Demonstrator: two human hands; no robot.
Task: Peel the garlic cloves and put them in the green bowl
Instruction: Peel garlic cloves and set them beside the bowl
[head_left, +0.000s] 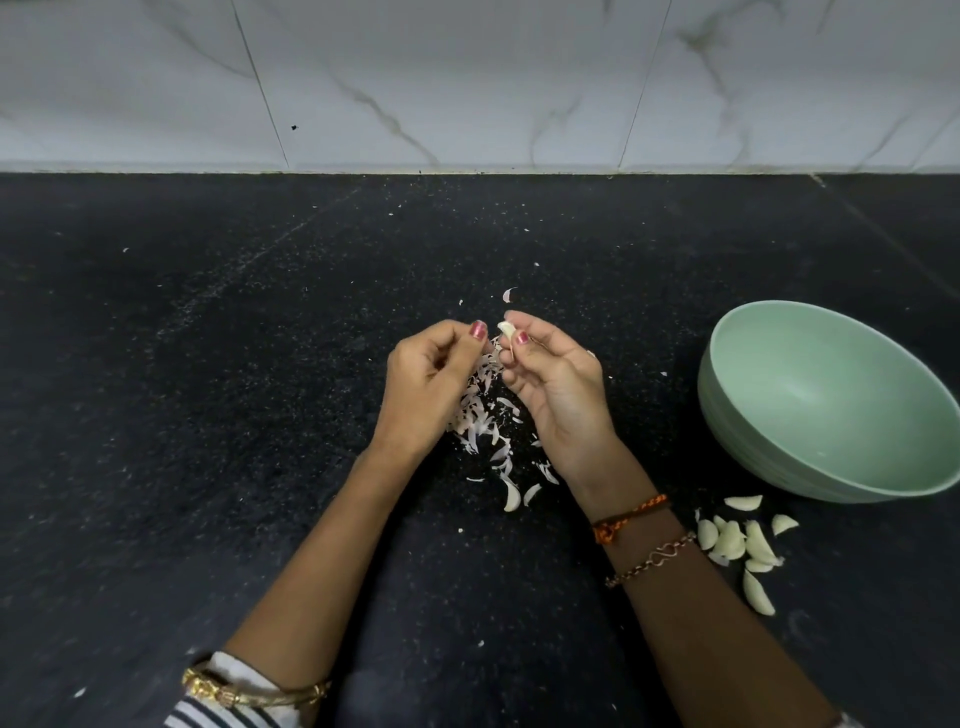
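Observation:
My right hand (558, 387) pinches a pale garlic clove (506, 331) between thumb and fingers above the black counter. Just to its left, my left hand (434, 382) has its fingers curled, thumb against forefinger; whether it pinches a scrap of skin I cannot tell. A pile of papery peels (485, 421) lies under and between both hands. One peeled clove (512, 498) lies near the front of that pile. The green bowl (831, 400) stands at the right; its inside looks bare. Several garlic cloves (737, 543) lie in front of the bowl.
The black speckled counter (208, 415) runs back to a white marble-patterned wall (467, 78). Small bits of skin are scattered on the counter behind the hands, one larger piece (509, 294) just beyond my right fingertips.

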